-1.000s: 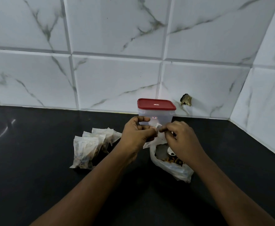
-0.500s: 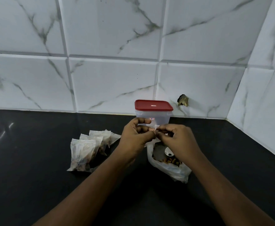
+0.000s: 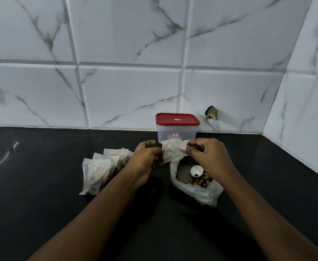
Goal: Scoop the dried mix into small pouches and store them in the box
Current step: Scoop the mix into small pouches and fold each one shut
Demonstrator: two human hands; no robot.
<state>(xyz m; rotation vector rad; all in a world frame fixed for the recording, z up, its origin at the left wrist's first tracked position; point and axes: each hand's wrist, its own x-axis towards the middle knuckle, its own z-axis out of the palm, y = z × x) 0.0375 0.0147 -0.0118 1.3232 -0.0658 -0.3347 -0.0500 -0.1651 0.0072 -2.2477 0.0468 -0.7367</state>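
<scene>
On the black countertop (image 3: 41,213) in front of you, seen from your head camera, both hands are raised just in front of the clear plastic box (image 3: 177,135), which stands against the marble-tiled wall (image 3: 128,91) with its red lid (image 3: 177,119) on. Your left hand (image 3: 148,159) pinches the left edge of a small white pouch (image 3: 171,150), fingers curled closed on it. Your right hand (image 3: 206,157) grips the pouch's right top corner, fingers likewise closed on the material, so the pouch hangs stretched between the two hands, clear of the counter. Whether it holds any mix I cannot tell.

Just below your right hand lies an open plastic bag (image 3: 197,191) of brown dried mix (image 3: 196,182), with a small white scoop (image 3: 196,171) resting inside on the mix. To the left of your left hand, a row of filled pouches (image 3: 101,172) leans together on the counter, overlapping one another, dark contents showing through. They sit well apart from the box. A chipped hole (image 3: 212,113) marks the wall tile just right of the box.
</scene>
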